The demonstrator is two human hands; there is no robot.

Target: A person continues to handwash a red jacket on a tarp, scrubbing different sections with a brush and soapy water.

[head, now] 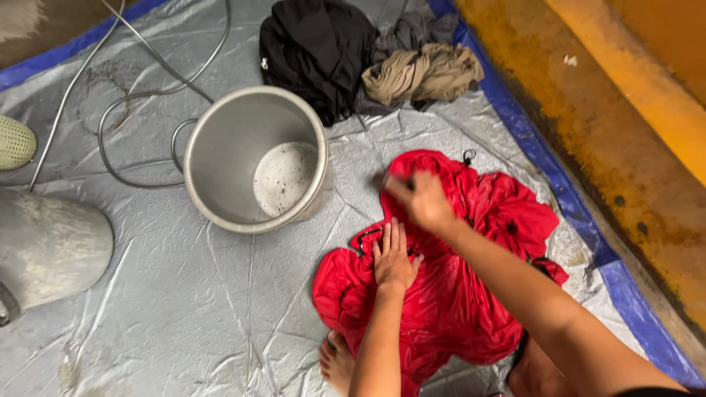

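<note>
Both hands on red garment (pixel 471 294) (wet-looking)

Right hand (pixel 419 200) motion-blurred, its grip perhaps closed; upturned vessel (pixel 44 250) cut off.

Both hands, left hand (pixel 393 259) and right hand (pixel 419 200), press the red garment (pixel 471 294).

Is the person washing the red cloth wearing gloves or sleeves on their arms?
No gloves and no sleeves in view. The left hand and right hand are bare, and both forearms are uncovered. No rings, watch or bracelets show. The right hand looks blurred.
</note>
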